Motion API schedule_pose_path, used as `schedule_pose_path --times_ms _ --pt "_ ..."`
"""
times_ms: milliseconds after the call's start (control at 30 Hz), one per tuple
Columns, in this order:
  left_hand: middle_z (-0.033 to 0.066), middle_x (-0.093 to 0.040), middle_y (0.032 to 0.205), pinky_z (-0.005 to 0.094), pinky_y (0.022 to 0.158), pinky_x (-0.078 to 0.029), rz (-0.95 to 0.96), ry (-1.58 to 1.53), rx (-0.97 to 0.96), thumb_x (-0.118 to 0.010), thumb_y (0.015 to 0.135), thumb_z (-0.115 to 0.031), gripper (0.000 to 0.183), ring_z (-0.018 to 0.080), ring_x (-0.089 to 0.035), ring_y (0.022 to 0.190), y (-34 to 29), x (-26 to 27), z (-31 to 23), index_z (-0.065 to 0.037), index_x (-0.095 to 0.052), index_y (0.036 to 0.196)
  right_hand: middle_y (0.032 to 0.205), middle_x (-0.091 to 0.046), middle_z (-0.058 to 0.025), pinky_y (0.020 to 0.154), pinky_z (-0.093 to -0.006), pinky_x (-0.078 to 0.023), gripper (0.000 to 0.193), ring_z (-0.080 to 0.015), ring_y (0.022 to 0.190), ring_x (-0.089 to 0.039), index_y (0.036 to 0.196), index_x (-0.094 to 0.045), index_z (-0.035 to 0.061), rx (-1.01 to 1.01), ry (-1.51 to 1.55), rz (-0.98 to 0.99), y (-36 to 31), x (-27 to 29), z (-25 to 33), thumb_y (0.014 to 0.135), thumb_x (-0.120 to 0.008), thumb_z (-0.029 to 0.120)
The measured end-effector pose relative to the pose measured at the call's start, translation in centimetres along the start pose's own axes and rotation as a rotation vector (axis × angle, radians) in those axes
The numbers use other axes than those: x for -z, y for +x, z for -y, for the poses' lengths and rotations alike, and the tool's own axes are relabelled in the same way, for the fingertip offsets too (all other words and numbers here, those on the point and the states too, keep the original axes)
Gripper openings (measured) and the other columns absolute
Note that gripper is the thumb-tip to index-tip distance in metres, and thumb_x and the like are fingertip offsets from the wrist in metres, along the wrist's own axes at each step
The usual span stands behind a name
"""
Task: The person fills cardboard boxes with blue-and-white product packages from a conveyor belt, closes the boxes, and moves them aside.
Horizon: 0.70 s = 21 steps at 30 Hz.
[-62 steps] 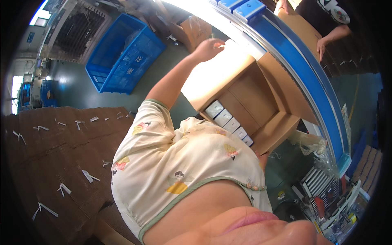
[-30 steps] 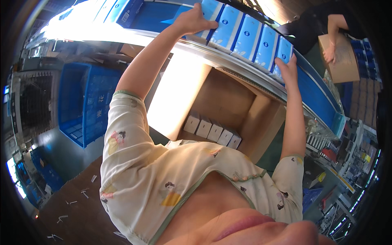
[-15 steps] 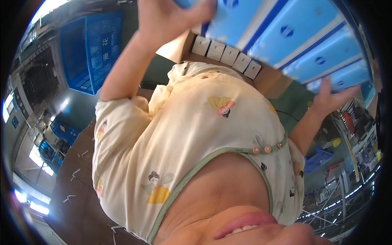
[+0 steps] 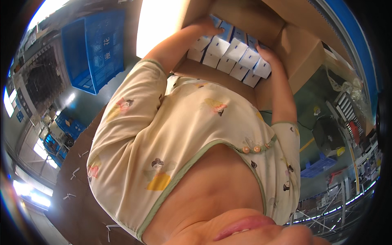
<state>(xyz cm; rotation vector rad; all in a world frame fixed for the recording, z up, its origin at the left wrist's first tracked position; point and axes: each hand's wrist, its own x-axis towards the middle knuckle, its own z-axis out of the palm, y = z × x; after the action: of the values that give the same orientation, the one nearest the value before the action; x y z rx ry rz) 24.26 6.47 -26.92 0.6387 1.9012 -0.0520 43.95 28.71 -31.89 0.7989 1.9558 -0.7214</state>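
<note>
Fingers at both ends of a pack row in the carton

In the head view, the left hand (image 4: pixel 207 27) and the right hand (image 4: pixel 267 54) reach into an open brown carton (image 4: pixel 304 51), with an upper row of white-ended, blue-topped packs (image 4: pixel 220 47) between them. Under that row, and nearer the person, stands a lower row of packs (image 4: pixel 210 60).

The upper row looks uneven: its pack ends tilt and do not line up with those beneath. From here, a pack in the middle could slip or turn, as no finger is seen supporting it; the cause would be slack pressure from the ends. Too hard a squeeze might instead buckle the row or dent the soft-looking wrapping. The carton's walls also stand close to both hands and could catch a knuckle or a corner pack.

The left thumb is spread apart and lies over the tops at the left end; the other fingers are partly hidden. The right thumb touches the top of the right-end pack, with the hand along its outer side. How tightly either hand presses, I cannot tell.
</note>
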Motion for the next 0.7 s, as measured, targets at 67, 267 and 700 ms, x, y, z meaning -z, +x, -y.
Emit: schedule_pose_path --times_ms 67,267,700 --pt "0.0147 -0.052 0.118 0.0372 0.093 -0.037 0.015 0.174 -0.032 -0.045 0.08 -0.054 0.059 0.0293 -0.051 0.107 1.0 0.5 -1.1 -0.007 -0.054 0.115 0.133 -0.036 -0.0174 0.102 -0.0317 -0.024 0.07 -0.029 0.125 -0.032 0.127 -0.039 0.0025 0.114 -0.078 0.068 1.1 0.9 1.2 0.084 -0.031 0.056" --pt "0.0137 -0.039 0.131 0.0373 0.1 -0.029 0.073 0.124 -0.297 -0.031 0.088 -0.049 0.053 0.0282 -0.037 0.121 5.9 0.0 -0.8 -0.013 -0.046 0.124 0.135 -0.033 -0.0163 0.103 -0.0325 -0.021 0.059 -0.0284 0.127 -0.027 0.128 -0.039 0.0066 0.558 0.095 -0.018 5.2 -2.0 3.5 0.088 -0.029 0.049" --pt "0.0136 -0.051 0.112 0.0358 0.088 -0.039 -0.52 -0.853 -0.514 -0.065 0.076 -0.021 0.051 0.0236 -0.049 0.104 -15.5 6.7 1.3 -0.001 -0.045 0.119 0.108 -0.057 -0.0128 0.079 -0.0293 -0.045 0.04 -0.0195 0.092 -0.058 0.113 -0.052 0.0022 0.382 1.112 -0.319 -14.8 7.6 1.1 0.089 -0.045 0.032"
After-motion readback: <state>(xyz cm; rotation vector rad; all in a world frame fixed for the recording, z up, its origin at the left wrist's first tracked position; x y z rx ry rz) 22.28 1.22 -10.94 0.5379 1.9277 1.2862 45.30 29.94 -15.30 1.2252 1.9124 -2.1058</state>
